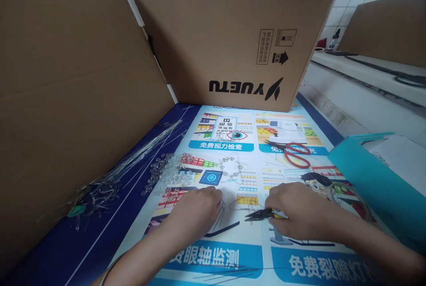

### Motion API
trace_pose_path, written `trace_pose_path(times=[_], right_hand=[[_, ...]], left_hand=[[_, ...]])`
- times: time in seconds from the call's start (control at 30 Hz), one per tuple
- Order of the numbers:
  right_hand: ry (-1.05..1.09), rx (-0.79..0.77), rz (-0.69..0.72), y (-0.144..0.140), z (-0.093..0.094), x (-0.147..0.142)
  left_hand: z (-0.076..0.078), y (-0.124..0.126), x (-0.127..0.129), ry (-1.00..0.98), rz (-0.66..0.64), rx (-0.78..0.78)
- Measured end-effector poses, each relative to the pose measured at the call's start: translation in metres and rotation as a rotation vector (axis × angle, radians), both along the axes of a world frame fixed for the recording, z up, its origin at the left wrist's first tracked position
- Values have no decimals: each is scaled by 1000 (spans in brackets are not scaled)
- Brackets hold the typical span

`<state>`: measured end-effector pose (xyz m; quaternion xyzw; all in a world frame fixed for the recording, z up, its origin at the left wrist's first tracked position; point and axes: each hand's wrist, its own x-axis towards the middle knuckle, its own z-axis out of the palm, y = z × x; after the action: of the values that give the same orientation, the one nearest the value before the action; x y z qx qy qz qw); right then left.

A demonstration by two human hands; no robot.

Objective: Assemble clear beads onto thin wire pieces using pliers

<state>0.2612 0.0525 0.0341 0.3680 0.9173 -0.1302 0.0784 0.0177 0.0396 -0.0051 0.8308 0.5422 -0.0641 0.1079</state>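
My right hand [293, 210] is closed around needle-nose pliers [260, 215] with dark jaws and a yellow handle, the tips pointing left. Fingers curled together, my left hand [201, 208] pinches thin wire [220, 216], whose loops show beside the fingertips. More fine bent wire [250, 204] lies between my two hands, close to the plier jaws. Just beyond my left hand rests a ring of clear beads [230, 167] with wire loops around it. A pile of loose clear beads [171, 171] spreads to its left.
Red-handled scissors [297, 155] lie beyond my right hand. A long bundle of wires [143, 144] runs along the left cardboard wall [66, 64]. At right stand a teal box [372, 179] and a wire coil [349, 188]. Cut wires [233, 272] lie at the front.
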Motion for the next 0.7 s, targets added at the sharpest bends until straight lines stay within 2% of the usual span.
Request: trace_pose_path(times=[0.37, 0.7], right_hand=[[4, 4, 13, 0, -2, -2], [21, -3, 11, 0, -7, -1]], left_hand=[[-13, 0, 0, 54, -34, 33], [1, 0, -3, -18, 68, -51]])
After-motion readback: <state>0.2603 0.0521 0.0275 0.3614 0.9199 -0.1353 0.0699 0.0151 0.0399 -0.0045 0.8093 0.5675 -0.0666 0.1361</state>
